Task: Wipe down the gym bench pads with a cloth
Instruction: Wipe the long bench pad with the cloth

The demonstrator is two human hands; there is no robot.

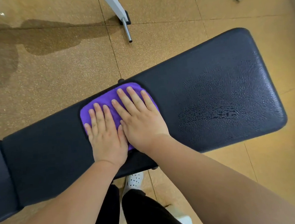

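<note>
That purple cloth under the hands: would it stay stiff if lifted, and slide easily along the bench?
Probably floppy: the purple cloth looks like soft plush and lies flat against the bench pad. Likely light, being thin. Pressed by the flat left hand and right hand, it should slide rather than roll, perhaps dragging on the wet patch.

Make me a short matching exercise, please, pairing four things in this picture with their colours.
Things:
1 cloth
2 bench pad
3 shoe
4 floor

Colours:
a white
b tan
c purple
d black

Pairs: 1-c, 2-d, 3-a, 4-b
</note>
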